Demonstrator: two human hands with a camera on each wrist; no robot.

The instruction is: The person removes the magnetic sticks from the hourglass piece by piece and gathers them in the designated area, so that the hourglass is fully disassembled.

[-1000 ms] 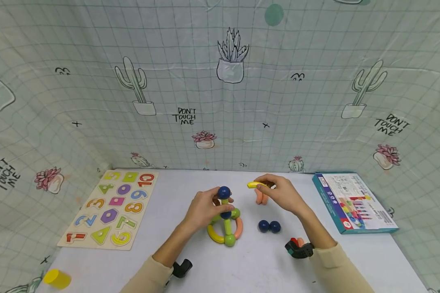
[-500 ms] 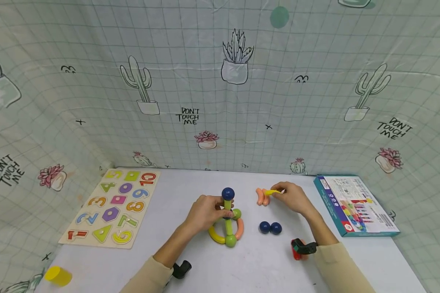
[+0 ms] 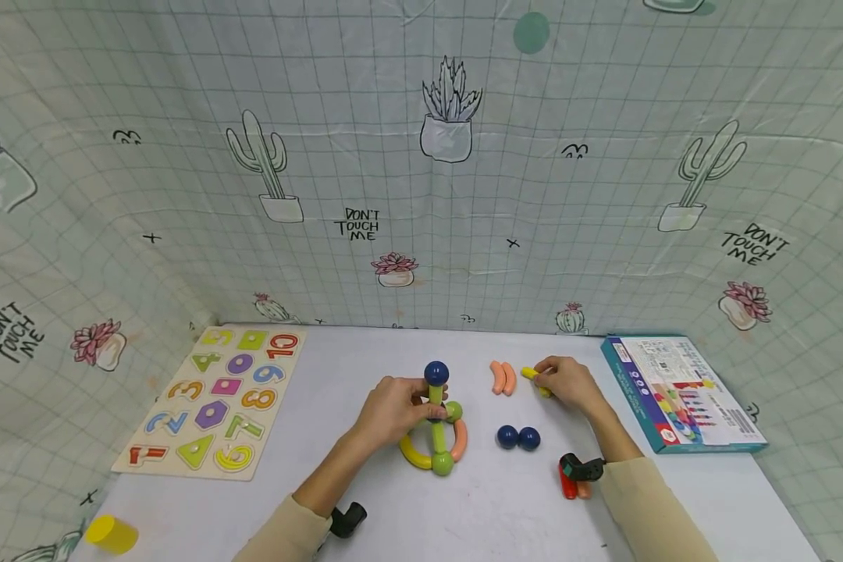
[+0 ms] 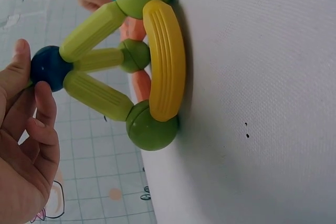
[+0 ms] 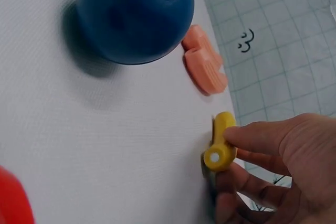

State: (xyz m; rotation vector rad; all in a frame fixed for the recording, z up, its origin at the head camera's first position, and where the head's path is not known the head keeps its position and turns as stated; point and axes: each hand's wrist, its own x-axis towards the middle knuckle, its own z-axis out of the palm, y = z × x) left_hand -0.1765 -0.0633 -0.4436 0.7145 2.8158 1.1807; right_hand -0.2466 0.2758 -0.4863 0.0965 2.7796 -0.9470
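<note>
In the head view, my left hand (image 3: 393, 410) grips the middle of a ball-and-stick toy frame. In the left wrist view its thumb and fingertips hold the blue ball (image 4: 51, 68) where several green sticks (image 4: 98, 95) meet. Green balls (image 4: 152, 125), a yellow curved stick (image 4: 167, 61) and a peach one form the frame's base. Another blue ball (image 3: 436, 373) tops an upright green stick above the hand. Farther right, my right hand (image 3: 569, 382) pinches a loose yellow curved stick (image 5: 219, 156) low at the tabletop; the fingers hide part of it.
Two peach curved sticks (image 3: 509, 378) lie left of the right hand. Two blue balls (image 3: 507, 436) sit nearer. A red stick (image 3: 567, 482) lies under the right wrist camera. A number puzzle board (image 3: 171, 467) and yellow cylinder (image 3: 112, 535) are left; a box (image 3: 688, 394) is right.
My right hand has moved right and down with the yellow curved stick, from over the peach sticks to the table beside them. The left hand keeps its hold on the frame.
</note>
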